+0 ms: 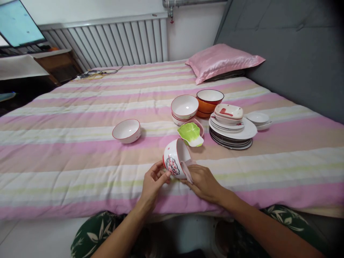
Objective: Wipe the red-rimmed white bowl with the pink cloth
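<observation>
A white bowl (172, 163) with a red rim, red foot and a printed blossom design is tilted on its side just above the bed's front part. My left hand (154, 182) grips it from the left, near the foot, with the thumb against the outer wall. At the bowl's mouth, my right hand (202, 181) is closed on a pale pinkish cloth (186, 172) that hangs over the rim. Some of the right fingers are hidden behind the bowl and cloth. Just beyond the bowl lies a green leaf-shaped dish (190, 133), partly over a pink dish (198, 126).
A lone white bowl (127, 131) sits to the left. Behind are stacked white bowls (185, 107) and orange bowls (206, 106). On the right stand a plate stack (231, 132) and small dishes (258, 119). A pink pillow (223, 61) lies farther back on the striped bed (80, 154).
</observation>
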